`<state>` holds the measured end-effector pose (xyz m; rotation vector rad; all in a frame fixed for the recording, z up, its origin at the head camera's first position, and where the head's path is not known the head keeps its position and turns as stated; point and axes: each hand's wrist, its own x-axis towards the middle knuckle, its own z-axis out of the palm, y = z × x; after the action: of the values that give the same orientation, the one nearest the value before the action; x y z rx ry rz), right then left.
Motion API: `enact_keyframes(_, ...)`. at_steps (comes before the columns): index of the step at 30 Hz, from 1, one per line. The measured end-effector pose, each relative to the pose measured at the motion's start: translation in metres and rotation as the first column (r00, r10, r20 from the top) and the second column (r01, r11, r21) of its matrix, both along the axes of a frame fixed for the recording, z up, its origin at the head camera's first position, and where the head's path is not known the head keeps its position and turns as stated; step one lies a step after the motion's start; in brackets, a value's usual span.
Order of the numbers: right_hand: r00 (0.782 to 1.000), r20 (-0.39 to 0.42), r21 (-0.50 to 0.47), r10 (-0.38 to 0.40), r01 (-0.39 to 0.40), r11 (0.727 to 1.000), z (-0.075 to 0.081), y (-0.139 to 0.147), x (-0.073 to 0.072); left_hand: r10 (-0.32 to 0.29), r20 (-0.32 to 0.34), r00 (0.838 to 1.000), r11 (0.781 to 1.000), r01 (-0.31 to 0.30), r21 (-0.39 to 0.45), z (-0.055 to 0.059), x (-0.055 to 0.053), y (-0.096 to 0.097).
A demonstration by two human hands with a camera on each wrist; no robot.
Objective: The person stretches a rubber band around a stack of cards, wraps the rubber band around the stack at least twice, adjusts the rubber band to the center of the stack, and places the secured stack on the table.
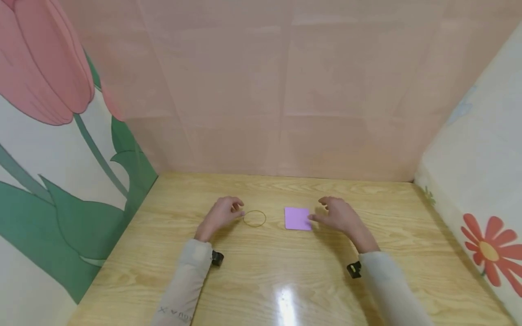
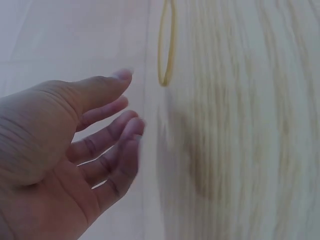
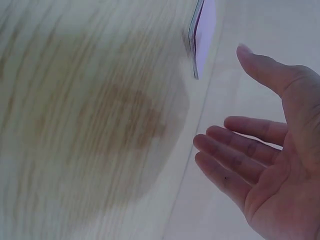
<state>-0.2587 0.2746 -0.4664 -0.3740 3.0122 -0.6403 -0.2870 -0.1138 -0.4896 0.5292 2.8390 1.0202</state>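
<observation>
A thin yellow rubber band (image 1: 254,218) lies as a loop on the wooden table, left of a square purple sticky note pad (image 1: 297,218). Just left of the band hovers my left hand (image 1: 223,213), its fingers loosely bent and nothing in them. In the left wrist view the rubber band (image 2: 167,45) is apart from the thumb and fingertips. My right hand (image 1: 337,215) is at the pad's right edge with relaxed fingers. The right wrist view shows a gap between that hand (image 3: 265,145) and the pad (image 3: 204,37), whose stacked sheets show at the side.
The wood-grain table (image 1: 253,276) ends at a pinkish cloth backdrop (image 1: 281,90). A tulip-patterned panel (image 1: 94,158) stands at the left and a flower-patterned one (image 1: 469,181) at the right. Small black cameras (image 1: 218,258) sit at both wrists.
</observation>
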Motion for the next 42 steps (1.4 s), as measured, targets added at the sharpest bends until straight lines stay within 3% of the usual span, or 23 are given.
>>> enact_keyframes(9,0.993,0.019,-0.011,0.112,-0.112,0.994,-0.007,-0.012,0.000,-0.027,0.009,1.000,1.000,0.027,-0.014,0.002,0.000,0.012)
enact_keyframes(21,0.990,0.070,0.009,0.122,-0.123,0.992,-0.013,-0.023,0.002,-0.019,0.020,1.000,0.999,0.020,-0.047,0.001,-0.003,0.021)
enact_keyframes(28,0.983,0.054,-0.003,0.175,-0.176,0.984,-0.020,-0.025,0.000,-0.023,0.049,0.999,0.998,0.026,-0.057,0.001,-0.006,0.026)
enact_keyframes(42,0.981,0.054,-0.014,0.184,-0.184,0.983,-0.023,-0.024,-0.001,-0.061,0.033,0.998,0.991,0.065,-0.114,0.001,-0.012,0.031)
